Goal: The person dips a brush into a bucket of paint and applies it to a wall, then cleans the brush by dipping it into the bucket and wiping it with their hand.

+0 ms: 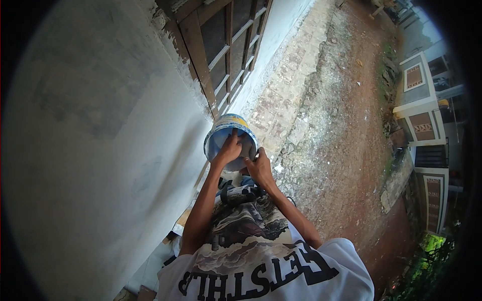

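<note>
A round bucket (231, 120), blue and white with a yellow band, is tilted with its open mouth facing me. My left hand (230, 148) reaches inside the mouth, its fingers pointing at the far inner wall; what it holds, if anything, is too small to tell. At the bucket's right rim is my right hand (259, 168), its fingers closed on the edge and the thumb on the inner side. Some greyish material shows inside, between the two hands.
A patchy plastered wall (125, 110) rises close on the left, with a brown-framed window (228, 45) ahead. Rough concrete and reddish ground (346, 150) stretch to the right, towards a fence (427, 125). White tiles and assorted items lie at the lower left.
</note>
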A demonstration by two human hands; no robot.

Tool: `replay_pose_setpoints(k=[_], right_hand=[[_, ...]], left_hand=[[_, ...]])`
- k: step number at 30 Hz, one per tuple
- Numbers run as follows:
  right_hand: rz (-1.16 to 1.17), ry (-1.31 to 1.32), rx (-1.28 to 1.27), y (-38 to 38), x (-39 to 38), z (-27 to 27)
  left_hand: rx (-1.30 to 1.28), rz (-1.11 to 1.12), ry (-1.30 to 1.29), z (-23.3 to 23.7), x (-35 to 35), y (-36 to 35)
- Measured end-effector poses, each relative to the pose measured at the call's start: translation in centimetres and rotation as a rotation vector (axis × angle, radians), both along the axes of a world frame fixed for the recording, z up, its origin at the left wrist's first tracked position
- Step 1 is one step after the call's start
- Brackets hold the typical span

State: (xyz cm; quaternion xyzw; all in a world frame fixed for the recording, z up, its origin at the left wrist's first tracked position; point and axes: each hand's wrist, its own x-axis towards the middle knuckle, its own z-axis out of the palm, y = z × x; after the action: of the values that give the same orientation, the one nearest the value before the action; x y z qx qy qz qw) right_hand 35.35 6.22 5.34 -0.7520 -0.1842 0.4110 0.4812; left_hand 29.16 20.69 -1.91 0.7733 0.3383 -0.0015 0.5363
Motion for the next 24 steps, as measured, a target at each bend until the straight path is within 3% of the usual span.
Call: replay_pose_setpoints(k=[3,9,14,24], right_hand=[[0.005,0.013,-0.002,0.0,-0.1,0.0],[0.035,-0.006,-0.021,-0.2,0.1,-1.0],[0.013,0.012,-0.009,0.0,-0.1,0.2],[-0.004,0.023,-0.021,0.1,0.2,0.0]], left_hand=[[-0.091,0.019,-0.073,-4.2,0.4,0.9],[-0.086,0.061,0.021,-1.0,0.7,1.1],[-0.066,0.048,0.188,-0.8,0.4,1.6],[0.089,0.028,0.278,-1.0,-0.9,1.1]])
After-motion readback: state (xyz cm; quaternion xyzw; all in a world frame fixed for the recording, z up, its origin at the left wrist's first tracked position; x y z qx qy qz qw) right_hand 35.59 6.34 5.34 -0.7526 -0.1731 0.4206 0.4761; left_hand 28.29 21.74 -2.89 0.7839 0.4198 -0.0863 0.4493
